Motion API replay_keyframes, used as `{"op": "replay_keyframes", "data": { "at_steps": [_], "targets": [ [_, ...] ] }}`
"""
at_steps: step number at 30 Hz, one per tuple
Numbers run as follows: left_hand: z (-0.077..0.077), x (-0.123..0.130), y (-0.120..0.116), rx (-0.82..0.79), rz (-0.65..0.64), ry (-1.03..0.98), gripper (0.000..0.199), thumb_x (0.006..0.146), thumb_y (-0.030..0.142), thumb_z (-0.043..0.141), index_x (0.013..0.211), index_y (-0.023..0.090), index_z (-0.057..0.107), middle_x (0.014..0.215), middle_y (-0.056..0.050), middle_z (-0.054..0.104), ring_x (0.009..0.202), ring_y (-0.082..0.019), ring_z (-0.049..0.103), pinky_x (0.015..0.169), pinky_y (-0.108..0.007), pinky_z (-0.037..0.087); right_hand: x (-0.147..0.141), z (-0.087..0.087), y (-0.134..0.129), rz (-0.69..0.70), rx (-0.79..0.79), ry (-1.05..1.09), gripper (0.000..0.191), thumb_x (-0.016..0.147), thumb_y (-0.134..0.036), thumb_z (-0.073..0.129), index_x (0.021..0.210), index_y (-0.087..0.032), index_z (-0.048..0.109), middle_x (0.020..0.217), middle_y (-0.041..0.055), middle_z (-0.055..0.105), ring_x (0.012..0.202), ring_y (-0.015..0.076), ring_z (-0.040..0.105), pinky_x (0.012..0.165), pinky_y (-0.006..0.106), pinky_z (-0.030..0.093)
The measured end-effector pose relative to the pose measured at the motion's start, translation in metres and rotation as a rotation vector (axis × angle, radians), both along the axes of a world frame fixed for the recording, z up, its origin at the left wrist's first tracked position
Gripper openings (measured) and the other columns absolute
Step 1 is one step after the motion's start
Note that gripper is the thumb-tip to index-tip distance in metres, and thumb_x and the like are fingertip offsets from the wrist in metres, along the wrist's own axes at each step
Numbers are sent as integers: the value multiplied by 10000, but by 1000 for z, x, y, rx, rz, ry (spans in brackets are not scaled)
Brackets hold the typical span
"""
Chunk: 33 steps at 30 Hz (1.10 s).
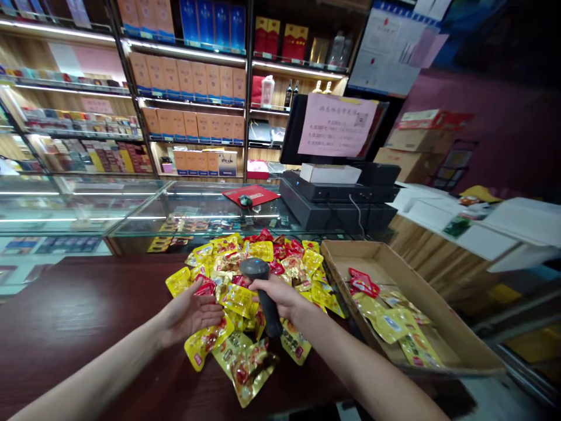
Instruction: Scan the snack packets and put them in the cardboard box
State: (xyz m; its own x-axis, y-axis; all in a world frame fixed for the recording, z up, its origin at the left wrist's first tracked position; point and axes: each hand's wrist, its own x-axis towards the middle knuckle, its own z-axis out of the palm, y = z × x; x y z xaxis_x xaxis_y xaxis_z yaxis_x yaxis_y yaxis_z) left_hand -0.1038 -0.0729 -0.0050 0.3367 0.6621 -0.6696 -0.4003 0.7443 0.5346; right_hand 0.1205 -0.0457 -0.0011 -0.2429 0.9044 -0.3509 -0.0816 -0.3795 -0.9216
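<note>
A heap of yellow, gold and red snack packets [239, 299] lies on the dark wooden counter [87, 327]. My right hand [280, 295] is closed round a black handheld barcode scanner [268, 307], held over the heap with its head pointing away from me. At the heap's left side, my left hand [193, 313] has its fingers stretched out, touching or just beside the packets, with nothing held in it. A larger gold packet [245, 371] lies at the near edge of the heap.
To the right stands an open cardboard box [460, 345] with several packets inside. Behind the heap are a glass display case [144, 219], a mouse on a red mat [263, 194] and a monitor with a pink notice [335, 126]. Stocked shelves [188, 102] line the back.
</note>
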Motion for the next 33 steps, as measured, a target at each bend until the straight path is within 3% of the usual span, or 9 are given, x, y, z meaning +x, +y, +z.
{"op": "replay_keyframes", "data": {
  "at_steps": [8, 13, 16, 20, 26, 30, 33],
  "targets": [
    [-14, 8, 3, -3, 65, -3, 640, 834, 515, 483, 1247, 34, 397, 1096, -237, 587, 944, -288, 642, 803, -349, 513, -5, -14, 18, 1, -45, -90, 178, 567, -140, 642, 744, -150, 642, 678, -7, 609, 622, 97, 532, 573, 203, 440],
    [-15, 22, 6, 101, 61, 59, 457, 830, 407, 556, 1209, 166, 477, 1221, -142, 565, 971, -245, 622, 784, -359, 510, 6, -16, 17, 34, -94, 10, 98, 594, -140, 618, 690, -144, 606, 567, -26, 567, 546, 90, 541, 561, 206, 462],
    [-14, 39, 9, 196, 97, 112, 470, 771, 228, 655, 1211, 208, 493, 1240, -113, 567, 1019, -214, 602, 785, -332, 500, 14, -11, 12, -19, -81, 59, 98, 591, -133, 610, 687, -147, 601, 588, -26, 578, 543, 84, 548, 577, 207, 479],
    [-12, 71, 22, 324, 173, 223, 621, 646, 71, 740, 1207, 239, 531, 1212, -69, 591, 1000, -147, 607, 713, -201, 466, 27, -1, 6, -147, -24, 64, 160, 581, -149, 635, 737, -161, 607, 632, -22, 599, 559, 92, 559, 576, 205, 473],
    [-2, 126, 51, 444, 146, 207, 530, 618, 142, 784, 1094, 176, 554, 890, -50, 684, 678, -137, 648, 592, -221, 488, 57, 19, -3, -322, 180, 23, 131, 590, -189, 630, 716, -164, 607, 594, -25, 578, 552, 98, 514, 517, 201, 394],
    [12, 153, 67, 502, 38, 99, 509, 590, 168, 806, 1036, 180, 559, 794, -38, 691, 673, -174, 662, 621, -277, 518, 82, 32, -10, -367, 246, 28, 142, 604, -204, 636, 739, -170, 610, 613, -35, 573, 575, 96, 508, 539, 200, 389],
    [20, 167, 77, 558, -20, 144, 454, 576, 202, 814, 968, 180, 585, 753, -27, 693, 627, -163, 656, 569, -252, 503, 97, 41, -17, -400, 315, 8, 150, 617, -216, 639, 758, -172, 615, 634, -35, 584, 601, 97, 517, 569, 201, 403]
  ]
}}
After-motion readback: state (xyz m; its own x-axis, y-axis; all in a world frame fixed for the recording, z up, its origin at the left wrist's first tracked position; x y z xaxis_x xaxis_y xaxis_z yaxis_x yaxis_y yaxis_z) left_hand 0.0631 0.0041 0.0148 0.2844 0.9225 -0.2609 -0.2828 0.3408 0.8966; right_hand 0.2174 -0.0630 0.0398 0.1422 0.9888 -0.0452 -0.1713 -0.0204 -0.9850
